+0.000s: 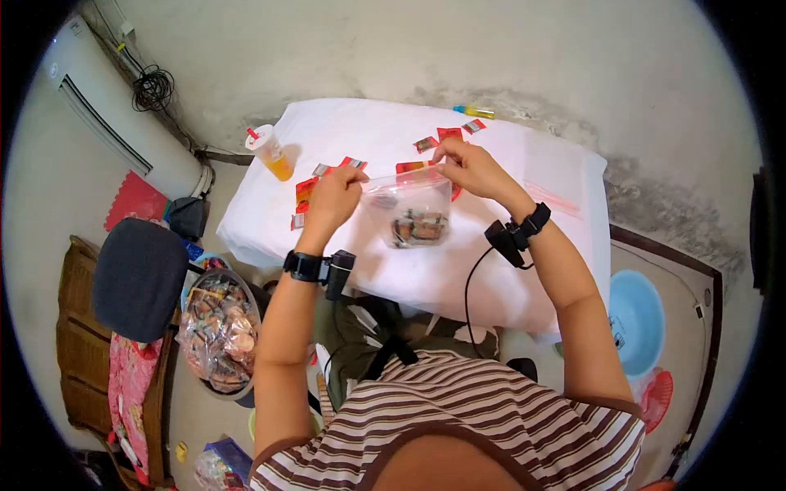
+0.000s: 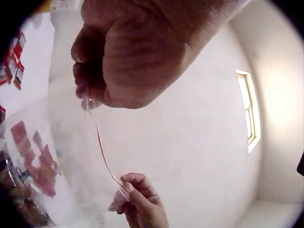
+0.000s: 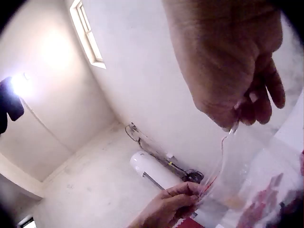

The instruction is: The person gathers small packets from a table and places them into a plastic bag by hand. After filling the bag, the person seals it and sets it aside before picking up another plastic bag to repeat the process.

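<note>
Between my two hands hangs a clear zip-top plastic bag (image 1: 407, 211), its red-lined mouth stretched from side to side. Several small wrapped packets (image 1: 421, 227) lie in the bottom of it. My left hand (image 1: 336, 196) pinches the left top corner, and my right hand (image 1: 475, 169) pinches the right one. In the left wrist view the red zip line (image 2: 102, 152) runs slack between the left hand (image 2: 137, 57) and the right hand's fingers. The right wrist view has the right hand (image 3: 232, 61) at its corner with the left hand (image 3: 173, 204) beyond.
Red packets (image 1: 304, 195) are scattered over the white-covered table (image 1: 508, 245). A lidded cup (image 1: 270, 152) of orange drink stands at its left edge, a yellow-blue tube (image 1: 475, 112) at the back. A bin (image 1: 219, 327) full of packets stands left, a blue basin (image 1: 637, 319) right.
</note>
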The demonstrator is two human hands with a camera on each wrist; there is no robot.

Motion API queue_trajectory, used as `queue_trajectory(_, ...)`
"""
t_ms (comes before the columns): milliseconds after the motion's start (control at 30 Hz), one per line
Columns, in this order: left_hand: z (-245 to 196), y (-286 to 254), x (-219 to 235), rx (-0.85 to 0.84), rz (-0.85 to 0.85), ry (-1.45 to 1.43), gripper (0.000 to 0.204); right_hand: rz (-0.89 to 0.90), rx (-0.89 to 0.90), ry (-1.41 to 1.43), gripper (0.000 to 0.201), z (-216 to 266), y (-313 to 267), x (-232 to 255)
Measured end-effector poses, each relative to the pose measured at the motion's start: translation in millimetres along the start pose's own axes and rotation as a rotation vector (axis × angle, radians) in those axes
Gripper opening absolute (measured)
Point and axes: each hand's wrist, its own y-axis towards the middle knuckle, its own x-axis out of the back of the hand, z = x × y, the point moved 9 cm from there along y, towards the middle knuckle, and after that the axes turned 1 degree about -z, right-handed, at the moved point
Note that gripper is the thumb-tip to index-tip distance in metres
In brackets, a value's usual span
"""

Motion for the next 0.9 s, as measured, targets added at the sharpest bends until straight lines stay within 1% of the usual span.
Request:
queue_trajectory(67,7.0,-4.2,-14.0,0.006,0.020,-0.027,0.020,0.009,0.000,-0.023,0.012,-14.4,-6.0,-5.2)
queue_trajectory(133,7.2,-7.3,-21.7,0.039,0.064,-0.085,0.020,0.019,-0.001,-0.052,0.014,-19.1,-13.8,-7.8)
queue_trajectory(200,3.2,-9.6,-21.6,0.026,0.041,-0.122,0.020,-0.064,0.200,0.029,0.015,-2.1,-23.5,-0.9)
queue_trajectory(233,0.3,-10.6,-19.6,0.011,0.017,-0.158,0.019,-0.062,0.199,0.028,0.015,-2.0,-24.6,1.0)
queue_trajectory(300,-6.0,-11.0,-18.0,-0.012,0.024,-0.132,0.019,0.022,0.473,-0.192,0.016,22.6,-35.1,-7.2)
queue_trajectory(333,-9.7,-11.4,-18.2,-0.037,0.032,-0.104,0.019,0.021,0.472,-0.191,0.016,24.0,-37.2,-7.7)
queue_trajectory(400,-9.4,-12.0,-19.7,-0.030,0.025,-0.150,0.020,0.089,0.421,-0.325,0.023,25.1,-41.0,-18.5)
queue_trajectory(433,-8.8,-12.7,-18.9,-0.020,0.013,-0.198,0.020,0.089,0.422,-0.324,0.023,31.6,-44.1,-17.9)
queue_trajectory(500,-10.1,-15.6,-16.0,0.000,0.006,-0.187,0.020,0.098,0.453,-0.432,0.028,46.2,-49.4,-19.7)
queue_trajectory(533,-10.1,-17.1,-15.1,0.019,0.004,-0.180,0.020,0.100,0.455,-0.430,0.028,46.5,-49.7,-23.0)
queue_trajectory(600,-7.9,-15.7,-17.1,0.004,-0.014,-0.193,0.020,0.070,0.512,-0.411,0.030,48.8,-52.2,-27.7)
queue_trajectory(633,-7.1,-14.7,-18.0,-0.015,-0.031,-0.207,0.020,0.067,0.510,-0.410,0.030,46.2,-53.5,-32.4)
queue_trajectory(700,-3.8,-13.0,-21.8,-0.022,-0.032,-0.216,0.020,-0.019,0.541,-0.557,0.025,43.0,-56.1,-38.3)
queue_trajectory(733,-2.3,-12.1,-22.7,-0.025,-0.037,-0.226,0.019,-0.021,0.541,-0.557,0.025,40.7,-56.1,-38.5)
queue_trajectory(800,-0.4,-11.6,-23.2,-0.033,-0.028,-0.205,0.019,0.052,0.383,-0.714,0.024,21.0,-50.8,-42.1)
queue_trajectory(833,-1.0,-11.7,-22.8,-0.042,-0.021,-0.185,0.020,0.051,0.383,-0.712,0.024,19.8,-49.7,-40.1)
queue_trajectory(867,-0.9,-11.9,-21.3,-0.044,-0.020,-0.184,0.020,0.087,0.328,-0.619,0.023,14.6,-46.2,-37.2)
queue_trajectory(900,-1.5,-13.7,-19.5,0.008,0.015,-0.203,0.020,0.121,0.274,-0.525,0.021,10.3,-44.4,-36.7)
